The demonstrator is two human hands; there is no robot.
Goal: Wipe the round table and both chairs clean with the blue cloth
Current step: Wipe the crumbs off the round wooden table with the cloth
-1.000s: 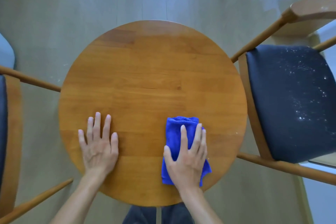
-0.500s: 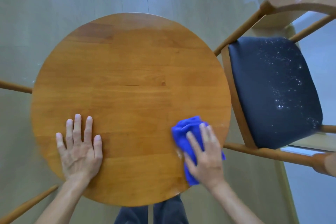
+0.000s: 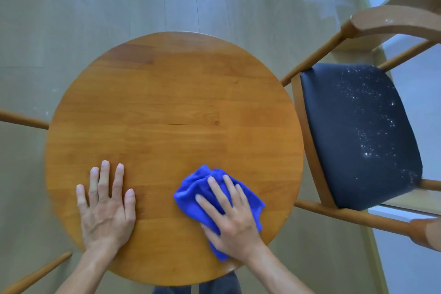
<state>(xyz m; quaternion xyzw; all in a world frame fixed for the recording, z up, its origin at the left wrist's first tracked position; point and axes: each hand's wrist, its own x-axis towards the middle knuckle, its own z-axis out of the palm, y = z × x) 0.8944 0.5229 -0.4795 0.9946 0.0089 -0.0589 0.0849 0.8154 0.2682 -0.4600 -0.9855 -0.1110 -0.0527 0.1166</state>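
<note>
- My right hand [image 3: 230,218] presses flat, fingers spread, on the cloth [image 3: 202,188], pinning rather than gripping it.
- My left hand [image 3: 106,207] lies open and empty on the tabletop [image 3: 167,107].
- The cloth sits bunched near the tabletop's right front edge; soft, light, best held under my palm.
- 1 chair [image 3: 358,136] beside it looks speckled with white.
</note>
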